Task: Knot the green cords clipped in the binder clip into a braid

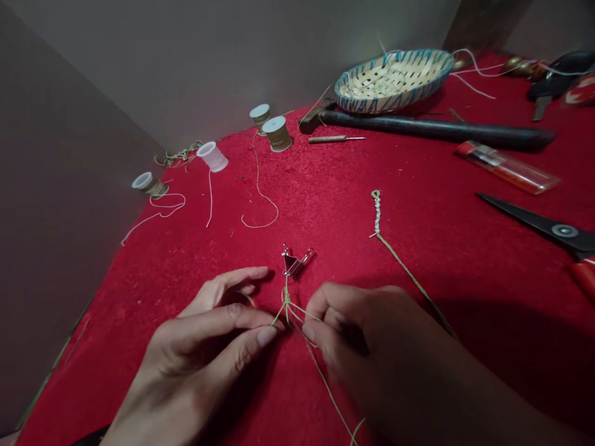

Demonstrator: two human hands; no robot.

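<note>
A small green braided cord hangs from a binder clip on the red cloth, with several loose strands fanning out below it. My left hand pinches one strand between thumb and index finger, its other fingers loosely bent. On the other side, my right hand is closed on further strands, held between thumb and fingertips. One long strand trails toward the near edge between my hands. To the right lies a finished-looking knotted cord with a loop at its top and a green tail running under my right forearm.
Thread spools stand at the back left, beside a white spool. Farther right are an awl, a hammer, a woven basket, a lighter, scissors and keys. A grey wall rises behind.
</note>
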